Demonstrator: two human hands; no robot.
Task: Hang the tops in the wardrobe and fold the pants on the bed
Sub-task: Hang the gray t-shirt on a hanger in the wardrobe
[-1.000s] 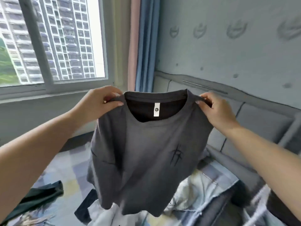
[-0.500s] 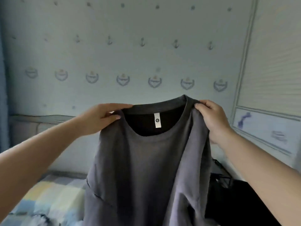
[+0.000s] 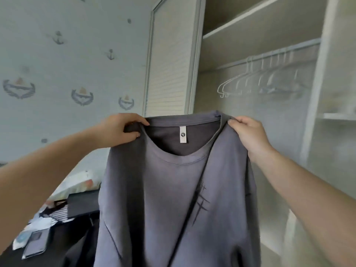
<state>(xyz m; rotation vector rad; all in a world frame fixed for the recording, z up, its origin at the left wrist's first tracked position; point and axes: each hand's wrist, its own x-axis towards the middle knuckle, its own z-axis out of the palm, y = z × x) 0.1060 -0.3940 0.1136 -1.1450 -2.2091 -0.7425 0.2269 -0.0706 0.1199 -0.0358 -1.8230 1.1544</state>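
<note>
A grey T-shirt [image 3: 169, 199] with a white neck label and a dark line print on the chest hangs in front of me. My left hand [image 3: 119, 130] pinches its left shoulder by the collar. My right hand [image 3: 248, 133] pinches its right shoulder. Behind it stands the open wardrobe [image 3: 269, 26] with a rail [image 3: 269, 54] carrying several empty white hangers [image 3: 256, 79]. The shirt's lower part runs out of the frame.
A louvred wardrobe door [image 3: 169, 60] stands left of the opening. White shelves [image 3: 337, 116] are at the right. A dark surface [image 3: 81, 205] at lower left holds a phone [image 3: 36, 245], papers and striped fabric. Anchor-pattern wallpaper [image 3: 57, 74] covers the left wall.
My view has swung right from the window and bed past the wall to the open wardrobe. Both hands keep holding the grey T-shirt by its shoulders.
</note>
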